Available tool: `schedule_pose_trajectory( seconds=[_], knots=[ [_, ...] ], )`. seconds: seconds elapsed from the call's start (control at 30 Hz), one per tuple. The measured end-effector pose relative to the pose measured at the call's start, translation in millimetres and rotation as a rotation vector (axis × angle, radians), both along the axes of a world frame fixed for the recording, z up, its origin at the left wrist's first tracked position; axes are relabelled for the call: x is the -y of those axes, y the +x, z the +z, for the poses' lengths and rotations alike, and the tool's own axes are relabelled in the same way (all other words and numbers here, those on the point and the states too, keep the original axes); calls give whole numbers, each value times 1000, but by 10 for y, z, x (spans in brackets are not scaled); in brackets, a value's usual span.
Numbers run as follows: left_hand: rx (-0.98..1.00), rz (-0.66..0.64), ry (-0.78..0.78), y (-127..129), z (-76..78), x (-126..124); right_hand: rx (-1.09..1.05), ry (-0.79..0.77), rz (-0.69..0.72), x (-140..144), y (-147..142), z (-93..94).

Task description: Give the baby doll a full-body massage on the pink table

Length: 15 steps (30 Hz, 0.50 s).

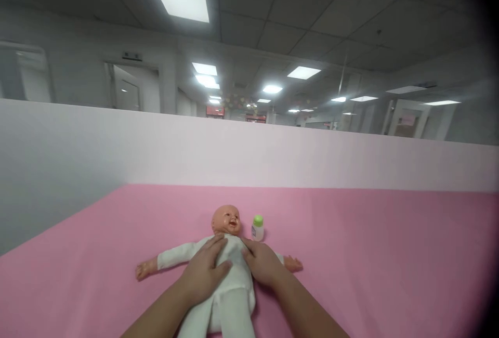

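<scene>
A baby doll [237, 270] in a white outfit lies on its back on the pink surface, arms stretched to both sides. My left hand [205, 273] rests on the left side of its chest, fingers flat towards the shoulder and thumb apart. On the other side of the chest, my right hand [265, 262] lies against the doll near its shoulder, with its fingers extended and partly overlapping in view. A small white bottle with a green cap [258, 229] stands beside the doll's head, just beyond my right hand and apart from it.
The pink sheet [370, 255] spreads out on both sides of the doll. A low white partition [296, 158] runs along the back, and another encloses the left side. Beyond it are doors, a corridor and ceiling lights.
</scene>
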<state>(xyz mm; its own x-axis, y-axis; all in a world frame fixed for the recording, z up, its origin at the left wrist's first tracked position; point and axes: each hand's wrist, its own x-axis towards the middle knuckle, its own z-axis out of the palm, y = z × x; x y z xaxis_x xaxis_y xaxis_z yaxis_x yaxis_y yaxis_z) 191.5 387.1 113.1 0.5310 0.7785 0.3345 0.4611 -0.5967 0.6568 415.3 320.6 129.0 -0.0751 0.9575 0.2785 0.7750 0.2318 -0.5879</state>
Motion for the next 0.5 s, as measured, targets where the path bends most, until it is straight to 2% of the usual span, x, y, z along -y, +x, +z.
schedule_pose_trajectory(
  seconds=[0.17,0.3,0.43,0.5],
  knots=[
    [44,148,-53,-51,-134,-108,-127,25,73,-22,-24,-70],
    [63,221,-86,-79,-167,-132,-163,43,82,-65,-31,-151],
    [92,209,-83,-97,-170,-116,-36,100,1,-122,6,-284],
    [119,202,-91,-100,-186,-118,14,187,32,-157,11,-353]
  ],
)
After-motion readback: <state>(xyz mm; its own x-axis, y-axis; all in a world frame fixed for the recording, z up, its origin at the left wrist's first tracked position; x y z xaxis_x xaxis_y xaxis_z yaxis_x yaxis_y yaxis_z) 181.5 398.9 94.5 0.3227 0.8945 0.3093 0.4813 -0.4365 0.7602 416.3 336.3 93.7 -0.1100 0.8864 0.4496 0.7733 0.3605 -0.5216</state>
